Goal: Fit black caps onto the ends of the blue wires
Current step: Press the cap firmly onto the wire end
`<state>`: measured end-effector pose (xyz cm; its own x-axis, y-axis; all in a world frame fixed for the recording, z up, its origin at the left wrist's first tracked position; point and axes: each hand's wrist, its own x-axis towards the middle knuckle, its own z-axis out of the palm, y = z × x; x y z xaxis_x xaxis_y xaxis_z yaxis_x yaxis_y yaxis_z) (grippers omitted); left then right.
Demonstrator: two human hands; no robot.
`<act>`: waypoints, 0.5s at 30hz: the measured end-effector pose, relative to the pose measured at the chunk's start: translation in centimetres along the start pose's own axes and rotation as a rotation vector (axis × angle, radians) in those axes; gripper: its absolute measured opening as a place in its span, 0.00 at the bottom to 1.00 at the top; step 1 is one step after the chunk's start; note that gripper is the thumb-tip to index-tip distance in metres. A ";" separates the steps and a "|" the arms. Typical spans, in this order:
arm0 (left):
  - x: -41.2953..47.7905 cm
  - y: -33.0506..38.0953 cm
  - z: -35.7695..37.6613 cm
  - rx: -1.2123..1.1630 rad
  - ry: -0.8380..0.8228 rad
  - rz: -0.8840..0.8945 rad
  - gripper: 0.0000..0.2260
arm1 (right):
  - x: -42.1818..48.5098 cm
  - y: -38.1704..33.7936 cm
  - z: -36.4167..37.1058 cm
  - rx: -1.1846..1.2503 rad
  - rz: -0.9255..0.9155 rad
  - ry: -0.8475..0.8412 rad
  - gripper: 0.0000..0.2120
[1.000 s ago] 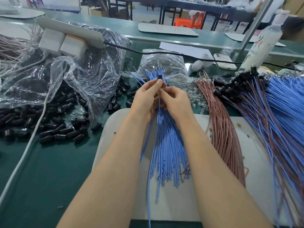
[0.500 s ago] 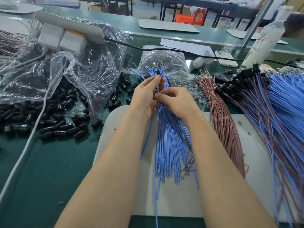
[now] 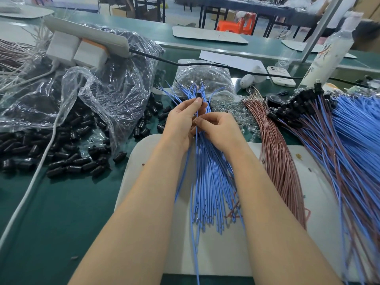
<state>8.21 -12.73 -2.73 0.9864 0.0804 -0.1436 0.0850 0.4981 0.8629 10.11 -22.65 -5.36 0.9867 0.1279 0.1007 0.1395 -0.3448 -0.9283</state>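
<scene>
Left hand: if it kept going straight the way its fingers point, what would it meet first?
Beyond the black cap it pinches, the left hand would likely meet the fanned tips of the blue wires, then the clear bag behind; depth is unclear.

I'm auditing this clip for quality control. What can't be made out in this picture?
1. Head view: whether the black cap is fully seated; it is tiny, and the left hand pinching it covers its base.
2. Head view: which of the blue wires the right hand pinches; its curled fingers hide the contact.
3. Head view: the capped wire bundle at right, cut off by the frame edge.
</scene>
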 end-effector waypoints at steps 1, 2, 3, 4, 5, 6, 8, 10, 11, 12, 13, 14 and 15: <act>0.1 0.0 0.0 0.000 0.002 0.000 0.08 | 0.0 0.0 0.0 0.006 0.000 -0.006 0.10; 0.2 0.0 0.0 0.001 0.000 0.001 0.08 | -0.1 -0.1 -0.1 0.016 0.000 -0.013 0.10; 0.2 0.0 -0.1 0.003 -0.006 0.002 0.08 | -0.1 -0.1 -0.1 0.027 0.002 -0.022 0.11; 0.3 0.0 -0.1 0.004 -0.011 0.003 0.08 | -0.2 -0.1 -0.1 0.036 0.006 -0.030 0.11; 0.4 0.0 -0.1 0.004 -0.015 0.005 0.08 | -0.2 -0.1 -0.1 0.041 0.011 -0.034 0.11; 0.4 -0.1 -0.2 0.003 -0.017 0.006 0.08 | -0.2 -0.1 -0.1 0.045 0.016 -0.035 0.10; 0.6 -0.1 -0.2 0.004 -0.015 0.010 0.08 | -0.1 0.0 -0.1 0.052 0.022 -0.035 0.10; 0.7 -0.2 -0.2 0.006 -0.013 0.012 0.08 | -0.1 0.0 -0.1 0.039 0.021 -0.036 0.09; 0.7 -0.3 -0.3 0.004 -0.013 0.014 0.08 | -0.1 0.0 -0.2 0.029 0.019 -0.038 0.09; 0.8 -0.3 -0.3 0.003 -0.015 0.015 0.08 | -0.1 0.0 -0.2 0.021 0.016 -0.042 0.09; 0.8 -0.3 -0.3 0.002 -0.016 0.017 0.08 | -0.1 0.0 -0.2 0.013 0.014 -0.043 0.09; 0.8 -0.3 -0.3 -0.001 -0.017 0.019 0.08 | -0.2 0.0 -0.3 0.005 0.014 -0.043 0.09; 0.8 -0.3 -0.3 -0.004 -0.017 0.021 0.08 | -0.2 -0.1 -0.3 -0.005 0.017 -0.042 0.08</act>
<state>8.96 -12.51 -3.25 0.9901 0.0764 -0.1177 0.0640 0.5004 0.8634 9.96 -22.95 -5.20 0.9844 0.1612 0.0701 0.1237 -0.3514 -0.9280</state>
